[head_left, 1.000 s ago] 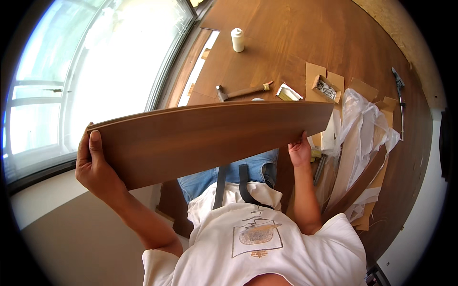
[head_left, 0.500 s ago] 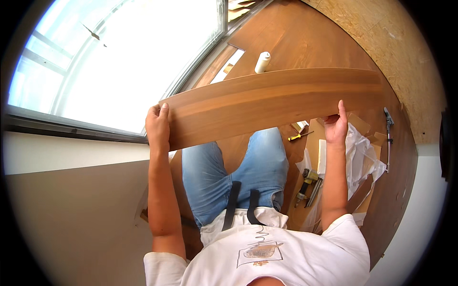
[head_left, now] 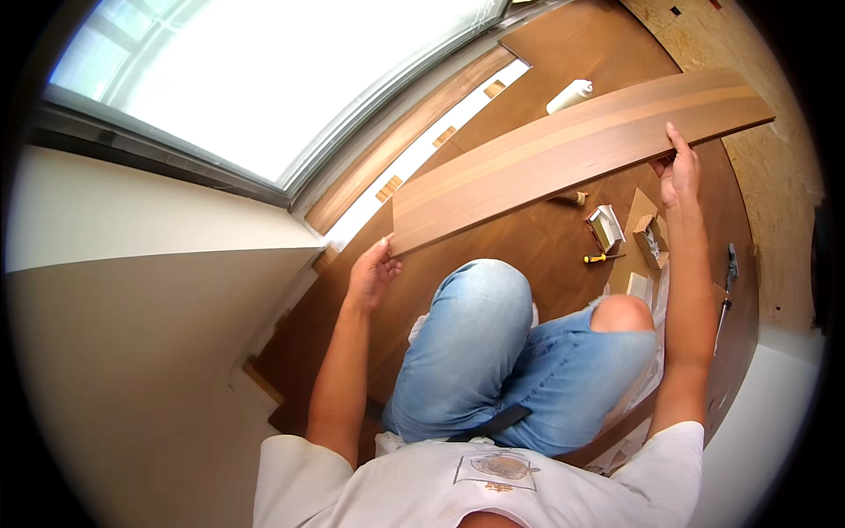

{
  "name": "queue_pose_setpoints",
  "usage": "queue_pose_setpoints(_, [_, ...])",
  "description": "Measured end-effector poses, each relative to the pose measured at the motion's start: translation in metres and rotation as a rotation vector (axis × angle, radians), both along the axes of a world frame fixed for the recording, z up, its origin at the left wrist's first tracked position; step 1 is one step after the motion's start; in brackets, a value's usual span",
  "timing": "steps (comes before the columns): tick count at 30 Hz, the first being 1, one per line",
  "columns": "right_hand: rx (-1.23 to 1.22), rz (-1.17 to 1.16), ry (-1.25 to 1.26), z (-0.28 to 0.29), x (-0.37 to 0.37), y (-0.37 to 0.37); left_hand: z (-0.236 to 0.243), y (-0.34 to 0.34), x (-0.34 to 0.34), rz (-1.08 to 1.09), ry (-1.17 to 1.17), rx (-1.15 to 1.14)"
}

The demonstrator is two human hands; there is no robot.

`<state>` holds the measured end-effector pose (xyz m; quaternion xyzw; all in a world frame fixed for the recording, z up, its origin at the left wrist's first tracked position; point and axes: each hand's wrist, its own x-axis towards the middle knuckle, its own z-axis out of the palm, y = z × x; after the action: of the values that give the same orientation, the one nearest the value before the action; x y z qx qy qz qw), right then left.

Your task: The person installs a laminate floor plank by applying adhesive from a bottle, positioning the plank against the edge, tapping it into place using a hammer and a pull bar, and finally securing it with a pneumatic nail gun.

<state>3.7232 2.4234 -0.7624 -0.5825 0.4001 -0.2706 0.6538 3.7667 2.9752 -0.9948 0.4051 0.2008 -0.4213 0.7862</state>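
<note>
A long brown wood floorboard (head_left: 563, 154) is held up in front of my knees, its right end tilted farther away than its left. My left hand (head_left: 376, 273) grips the near corner of its left end, fingertips and thumb closed on the edge. Toward the right end, my right hand (head_left: 679, 172) holds the near long edge, thumb on top and fingers hidden beneath. Beyond the board, a white strip (head_left: 422, 154) with small wood spacer blocks (head_left: 444, 136) on it runs along the window wall. A white bottle (head_left: 569, 96) lies just past the board's far edge.
Laid brown flooring (head_left: 546, 40) spreads around me. By my right knee are a yellow-handled screwdriver (head_left: 603, 258), a small white box (head_left: 606, 227) and an open cardboard box (head_left: 651, 239). A metal tool with a long rod (head_left: 729, 273) lies farther right. The window frame (head_left: 290, 189) borders the left.
The board has swung from nearly crosswise to slanting, its right end farther away. My left hand has shifted to its near corner. My body has lowered, and the white strip shows more fully.
</note>
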Motion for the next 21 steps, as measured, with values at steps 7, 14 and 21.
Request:
queue_pose_setpoints(7, [-0.126, 0.189, 0.109, -0.018, 0.049, 0.029, -0.038, 0.016, -0.045, 0.167, -0.031, 0.087])
queue_pose_setpoints(14, [0.029, 0.304, 0.001, -0.12, 0.132, 0.051, -0.059, 0.044, -0.042, 0.373, -0.175, 0.3])
queue_pose_setpoints(21, [0.312, 0.352, -0.033, -0.228, 0.192, 0.072, -0.074, 0.056, -0.029, 0.529, -0.184, 0.582])
